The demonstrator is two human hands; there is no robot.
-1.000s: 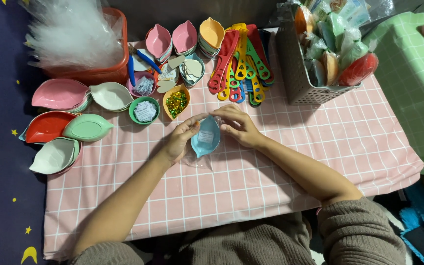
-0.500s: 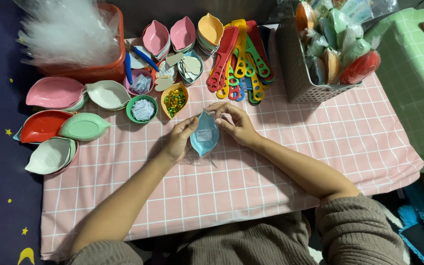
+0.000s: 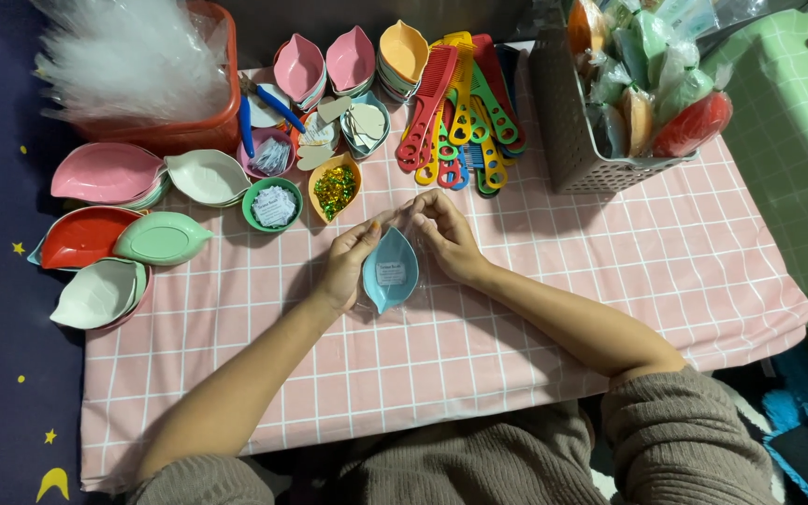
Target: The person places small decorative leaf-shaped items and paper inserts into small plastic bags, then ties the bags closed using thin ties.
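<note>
Blue leaf-shaped dish (image 3: 390, 271) lies on the pink checked tabletop (image 3: 554, 281), near the middle, inside a clear plastic wrapper, with a small white label on its inside. Left hand (image 3: 350, 264) grasps the dish's left edge, fingers curled around it. Right hand (image 3: 446, 234) pinches the wrapper at the dish's far tip, where both hands' fingertips meet. Just beyond sit an orange leaf dish of green sequins (image 3: 334, 187) and a round green bowl (image 3: 272, 204). Coloured combs (image 3: 455, 112) lie farther back, beside a grey basket (image 3: 572, 140) at the right.
</note>
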